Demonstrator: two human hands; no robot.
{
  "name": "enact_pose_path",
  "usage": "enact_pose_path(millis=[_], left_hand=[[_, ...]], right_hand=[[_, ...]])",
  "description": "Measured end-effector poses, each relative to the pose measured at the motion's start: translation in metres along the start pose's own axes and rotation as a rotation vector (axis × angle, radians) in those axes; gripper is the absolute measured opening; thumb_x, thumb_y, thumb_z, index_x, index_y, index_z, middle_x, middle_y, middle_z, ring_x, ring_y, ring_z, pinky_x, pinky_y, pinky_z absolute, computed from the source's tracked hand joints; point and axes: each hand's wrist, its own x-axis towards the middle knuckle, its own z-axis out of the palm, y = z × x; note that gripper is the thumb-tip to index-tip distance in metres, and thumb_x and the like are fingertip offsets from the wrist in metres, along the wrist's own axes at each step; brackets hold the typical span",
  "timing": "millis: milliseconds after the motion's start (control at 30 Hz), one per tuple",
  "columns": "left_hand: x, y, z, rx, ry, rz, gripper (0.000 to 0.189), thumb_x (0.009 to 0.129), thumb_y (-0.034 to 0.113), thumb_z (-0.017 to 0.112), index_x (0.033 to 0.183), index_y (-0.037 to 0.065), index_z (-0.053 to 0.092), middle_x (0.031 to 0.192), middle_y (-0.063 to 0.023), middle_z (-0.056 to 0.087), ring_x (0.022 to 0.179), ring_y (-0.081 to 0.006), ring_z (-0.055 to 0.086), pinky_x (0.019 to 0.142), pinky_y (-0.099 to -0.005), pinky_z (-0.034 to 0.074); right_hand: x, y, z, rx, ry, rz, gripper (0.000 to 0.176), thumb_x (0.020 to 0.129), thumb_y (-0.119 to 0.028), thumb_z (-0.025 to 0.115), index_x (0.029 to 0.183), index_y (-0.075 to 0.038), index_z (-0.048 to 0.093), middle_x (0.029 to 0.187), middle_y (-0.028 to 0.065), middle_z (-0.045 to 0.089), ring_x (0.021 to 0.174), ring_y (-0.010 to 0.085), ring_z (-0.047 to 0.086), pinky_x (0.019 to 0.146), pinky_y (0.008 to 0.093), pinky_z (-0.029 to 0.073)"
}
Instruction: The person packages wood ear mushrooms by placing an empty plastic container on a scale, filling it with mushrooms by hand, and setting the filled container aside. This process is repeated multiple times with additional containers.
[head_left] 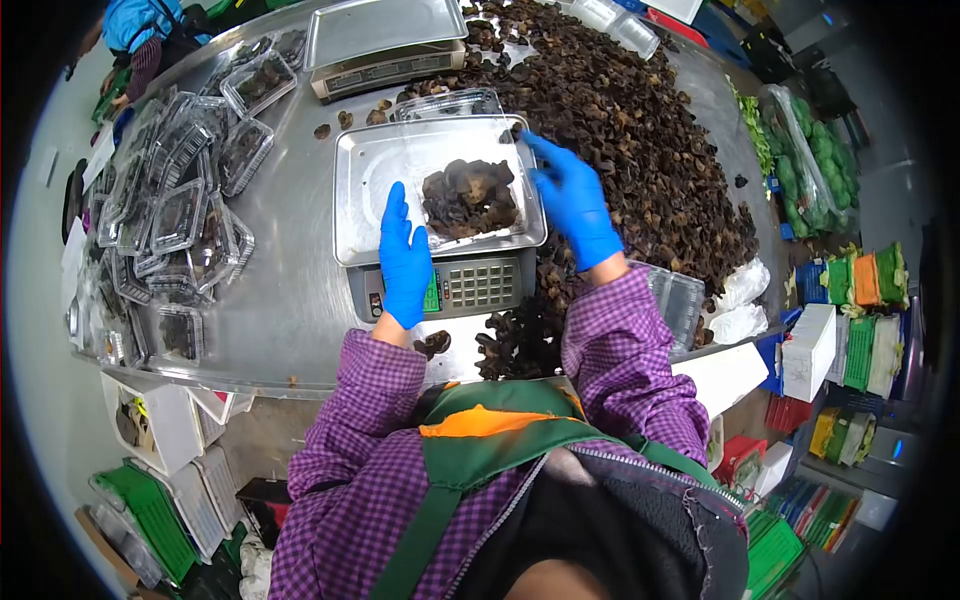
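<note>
A kitchen scale (505,285) with a metal tray (365,160) stands before me. On the tray lies a clump of dark brown wood ear mushrooms (470,198), seemingly in a clear plastic box whose outline is hard to make out. My left hand (405,268), in a blue glove, is over the tray's front left corner, fingers stretched and holding nothing; it partly covers the green display. At the tray's right edge is my right hand (575,205), also gloved, with fingers apart. A small dark piece (512,133) lies by its fingertips.
Loose wood ears (640,140) form a large heap on the steel table (285,300)'s right side. Filled clear boxes (180,215) are piled at left. Behind stands a second scale (385,65). Empty clear boxes (675,300) lie at right. Another person (145,30) is at upper left.
</note>
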Motion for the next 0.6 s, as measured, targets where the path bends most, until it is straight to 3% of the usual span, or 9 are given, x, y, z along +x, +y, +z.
enact_pose_path(millis=[33, 100, 167, 200, 233, 267, 333, 367, 600], left_hand=[[-0.001, -0.001, -0.005, 0.008, 0.0, -0.01, 0.07, 0.083, -0.017, 0.04, 0.147, 0.01, 0.028, 0.15, -0.0094, 0.031, 0.137, -0.0256, 0.032, 0.112, -0.0366, 0.026], [-0.003, -0.006, -0.017, 0.027, 0.001, -0.01, 0.068, 0.084, -0.016, 0.041, 0.146, 0.01, 0.029, 0.149, -0.0095, 0.033, 0.135, -0.026, 0.034, 0.111, -0.0367, 0.027], [-0.004, -0.008, -0.029, 0.046, 0.007, -0.008, 0.067, 0.084, -0.014, 0.043, 0.146, 0.01, 0.03, 0.148, -0.0097, 0.035, 0.133, -0.0264, 0.037, 0.11, -0.0367, 0.029], [-0.005, -0.006, -0.035, 0.043, 0.031, -0.027, 0.065, 0.084, -0.012, 0.045, 0.144, 0.009, 0.033, 0.146, -0.0102, 0.037, 0.132, -0.0266, 0.039, 0.109, -0.0368, 0.03], [-0.006, -0.004, -0.04, 0.042, 0.055, -0.048, 0.063, 0.085, -0.01, 0.047, 0.143, 0.009, 0.035, 0.145, -0.0106, 0.04, 0.13, -0.0268, 0.041, 0.108, -0.0369, 0.032], [-0.01, -0.002, -0.046, 0.042, 0.083, -0.072, 0.06, 0.085, -0.008, 0.049, 0.142, 0.008, 0.038, 0.143, -0.0111, 0.042, 0.128, -0.027, 0.043, 0.107, -0.0371, 0.033], [-0.012, 0.004, -0.055, 0.064, 0.119, -0.081, 0.058, 0.085, -0.006, 0.051, 0.14, 0.006, 0.039, 0.142, -0.0113, 0.043, 0.128, -0.027, 0.043, 0.107, -0.0366, 0.034], [-0.014, 0.009, -0.06, 0.048, 0.127, -0.066, 0.056, 0.085, -0.005, 0.051, 0.14, 0.004, 0.04, 0.142, -0.0114, 0.043, 0.128, -0.0272, 0.043, 0.107, -0.0365, 0.035], [-0.017, 0.02, -0.076, 0.033, 0.181, -0.046, 0.05, 0.088, 0.0, 0.054, 0.137, 0.002, 0.043, 0.14, -0.0114, 0.045, 0.127, -0.0265, 0.044, 0.107, -0.0353, 0.035]], right_hand=[[-0.003, 0.029, -0.002, -0.041, 0.136, -0.06, 0.045, 0.082, -0.01, 0.061, 0.126, -0.019, 0.058, 0.104, 0.0159, 0.064, 0.089, 0.0313, 0.064, 0.078, 0.0396, 0.051], [-0.023, 0.067, -0.017, -0.275, 0.133, 0.034, 0.051, 0.081, -0.011, 0.061, 0.131, -0.017, 0.052, 0.112, 0.0179, 0.06, 0.095, 0.0341, 0.061, 0.082, 0.042, 0.05], [-0.055, 0.119, -0.015, -0.633, -0.029, 0.216, 0.07, 0.076, -0.018, 0.069, 0.139, -0.022, 0.041, 0.124, 0.0186, 0.051, 0.108, 0.0408, 0.053, 0.09, 0.0482, 0.047], [-0.071, 0.142, -0.009, -0.684, -0.187, 0.404, 0.069, 0.075, -0.018, 0.071, 0.138, -0.021, 0.044, 0.126, 0.0185, 0.049, 0.11, 0.0417, 0.053, 0.09, 0.0486, 0.047], [-0.088, 0.152, -0.004, -0.737, -0.236, 0.427, 0.057, 0.073, -0.015, 0.071, 0.127, -0.018, 0.055, 0.119, 0.0181, 0.055, 0.107, 0.0387, 0.056, 0.089, 0.0461, 0.048], [-0.095, 0.168, -0.004, -0.737, -0.246, 0.426, 0.057, 0.073, -0.015, 0.071, 0.127, -0.018, 0.055, 0.119, 0.0181, 0.055, 0.107, 0.0387, 0.056, 0.089, 0.0461, 0.048], [-0.109, 0.194, -0.005, -0.363, -0.019, 0.288, 0.042, 0.072, -0.011, 0.073, 0.112, -0.013, 0.064, 0.107, 0.0169, 0.062, 0.101, 0.0349, 0.06, 0.087, 0.0425, 0.049], [-0.11, 0.185, -0.007, -0.341, 0.063, 0.287, 0.033, 0.07, -0.007, 0.073, 0.102, -0.01, 0.067, 0.098, 0.0148, 0.065, 0.094, 0.0327, 0.063, 0.084, 0.0394, 0.05], [-0.109, 0.134, -0.026, 0.039, 0.155, 0.397, 0.022, 0.084, -0.019, 0.069, 0.101, -0.005, 0.067, 0.096, 0.009, 0.07, 0.089, 0.0184, 0.066, 0.08, 0.0311, 0.05]])
